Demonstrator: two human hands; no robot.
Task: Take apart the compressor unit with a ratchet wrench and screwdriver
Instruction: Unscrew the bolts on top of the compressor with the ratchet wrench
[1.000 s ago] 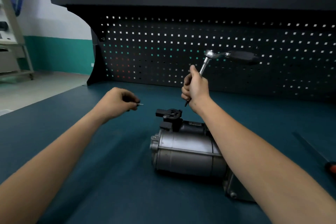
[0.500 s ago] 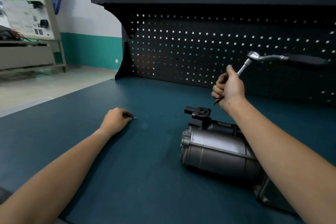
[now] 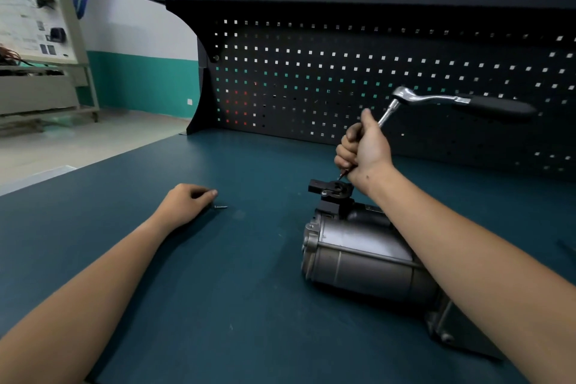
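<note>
Dark teal bench mat (image 3: 218, 290) is seen in front of a black pegboard (image 3: 311, 72), with bare floor beyond the left edge. Versus half a second ago: the screw (image 3: 221, 206) has been released and now lies flat on the mat, just beside the left hand's fingertips (image 3: 213, 193) and apart from them; before, it was pinched. The left hand (image 3: 187, 203) is rested on the mat, fingers curled loosely, nothing held. The right hand (image 3: 364, 150) is raised above the compressor (image 3: 358, 252), fist closed around the wrench extension bar; the ratchet wrench (image 3: 452, 101) head sits above the fist, its black handle pointing right, level with the pegboard. The bar's lower tip is seen just above the black bracket (image 3: 332, 190) on top of the compressor; contact cannot be told. The compressor lies on its side right of centre, partly hidden under the right forearm. Wide open mat is left between screw and compressor and toward the near edge.
</note>
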